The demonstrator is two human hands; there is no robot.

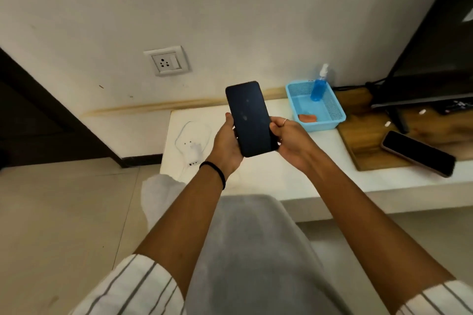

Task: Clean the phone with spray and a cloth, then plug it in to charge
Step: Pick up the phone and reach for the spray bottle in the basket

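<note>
Phone: a dark, glossy rectangular smartphone point(250, 118) is held above the white countertop point(281, 174), screen toward the camera, faint smudges showing on the glass.
Long axis: runs from about 11 o'clock at the top end to 5 o'clock at the bottom end, slightly tilted.
Left hand point(226, 147): curled round the phone's lower left edge, supporting it from beneath.
Right hand point(290, 137): fingers curled against the phone's lower right edge, gripping it; a ring shows on one finger.
Spray: a blue translucent spray bottle with a white nozzle point(319, 84) stands upright in the far corner of the light blue perforated plastic basket point(332, 110), at 2 o'clock from the phone.
Cloth: a small orange folded cloth point(307, 117) lies in the basket's near end, just beside the right hand at 3 o'clock.
Charger: a white plug adapter with coiled white cable point(193, 148) lies on the countertop at 8 o'clock from the phone; the white wall socket point(167, 61) sits at 11 o'clock.
Nearer hand: the right hand is nearer basket, spray and cloth; the left is nearer the charger.
Judgement: cleaning appears not yet begun; the right hand would likely release to fetch the spray.
</note>
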